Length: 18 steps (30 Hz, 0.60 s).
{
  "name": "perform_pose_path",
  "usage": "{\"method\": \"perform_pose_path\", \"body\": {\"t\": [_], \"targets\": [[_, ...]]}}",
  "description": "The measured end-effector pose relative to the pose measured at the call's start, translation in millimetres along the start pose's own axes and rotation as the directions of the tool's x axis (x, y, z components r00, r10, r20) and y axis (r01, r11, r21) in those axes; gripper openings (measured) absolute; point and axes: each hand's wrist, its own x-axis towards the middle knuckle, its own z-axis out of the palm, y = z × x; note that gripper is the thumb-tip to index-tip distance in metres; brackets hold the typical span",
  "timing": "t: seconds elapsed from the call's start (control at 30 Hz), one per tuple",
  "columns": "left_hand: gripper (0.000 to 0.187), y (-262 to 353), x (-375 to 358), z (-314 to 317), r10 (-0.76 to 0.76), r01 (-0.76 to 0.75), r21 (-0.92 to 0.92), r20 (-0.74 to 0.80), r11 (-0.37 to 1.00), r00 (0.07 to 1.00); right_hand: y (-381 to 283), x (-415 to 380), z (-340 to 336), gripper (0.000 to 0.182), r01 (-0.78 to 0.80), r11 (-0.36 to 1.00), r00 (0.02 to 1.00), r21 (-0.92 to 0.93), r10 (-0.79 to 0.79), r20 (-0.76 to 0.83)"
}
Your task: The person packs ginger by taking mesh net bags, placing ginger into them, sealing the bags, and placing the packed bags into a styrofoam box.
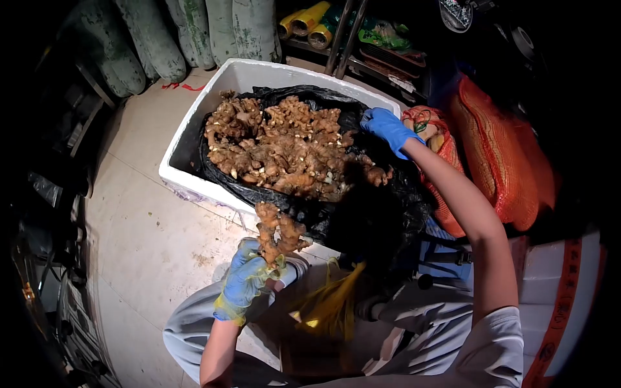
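My left hand [244, 278], in a blue glove with a yellowish plastic layer over it, holds a knobbly piece of ginger [278, 234] upright below the near edge of a white foam box [184, 152]. Inside the box a black plastic bag [317, 97] lies open around a large heap of ginger [291, 152]. At the box's right side is my right hand [386, 126], in a blue glove, its fingers bent together at the bag's edge. Whether they grip the plastic is hard to make out.
Orange mesh sacks [498, 155] stand right of the box. Green-grey long melons [152, 39] line the back left. A rack [388, 61] with yellow rolls [310, 19] is behind. A yellow plastic bag [330, 301] hangs between my knees. White boxes [550, 271] are at the right.
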Motion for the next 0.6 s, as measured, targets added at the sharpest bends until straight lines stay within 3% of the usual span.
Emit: {"method": "perform_pose_path", "body": {"t": [0.03, 0.1, 0.23, 0.33, 0.4, 0.53, 0.6], "targets": [[0.03, -0.6, 5.4, -4.5, 0.018, -0.018, -0.004, 0.0, 1.0, 1.0, 12.6, 17.3, 13.1, 0.022, -0.004, 1.0, 1.0, 0.001, 0.004, -0.001], [0.027, -5.1, 12.0, -28.6, 0.005, -0.006, -0.049, -0.021, 0.999, 1.0, 38.2, 48.8, 46.2, 0.019, 0.141, 0.931, 0.987, -0.336, -0.103, 0.127], [0.024, -7.2, 16.5, -50.9, 0.003, -0.004, 0.093, 0.011, 0.996, 1.0, 54.2, 90.0, 88.9, 0.019, 0.143, 0.969, 0.987, -0.199, -0.125, 0.102], [0.025, -6.3, 17.3, -46.4, 0.004, -0.002, 0.03, -0.087, 1.0, 0.996, 51.2, 96.2, 95.8, 0.03, -0.111, 0.947, 0.96, -0.302, 0.181, 0.215], [0.026, -7.5, 22.2, -43.2, -0.007, 0.004, -0.029, -0.077, 1.0, 0.997, 50.1, 89.6, 100.7, 0.03, -0.295, 0.939, 0.929, -0.174, 0.325, 0.176], [0.029, -7.2, 25.0, -46.1, 0.008, -0.012, -0.052, -0.077, 0.999, 0.997, 67.5, 102.8, 126.6, 0.029, -0.299, 0.94, 0.913, -0.165, 0.332, 0.236], [0.029, -4.9, 22.9, -44.5, 0.002, -0.006, -0.051, -0.076, 0.999, 0.997, 72.5, 108.1, 128.5, 0.028, -0.244, 0.95, 0.949, -0.194, 0.276, 0.156]]}}
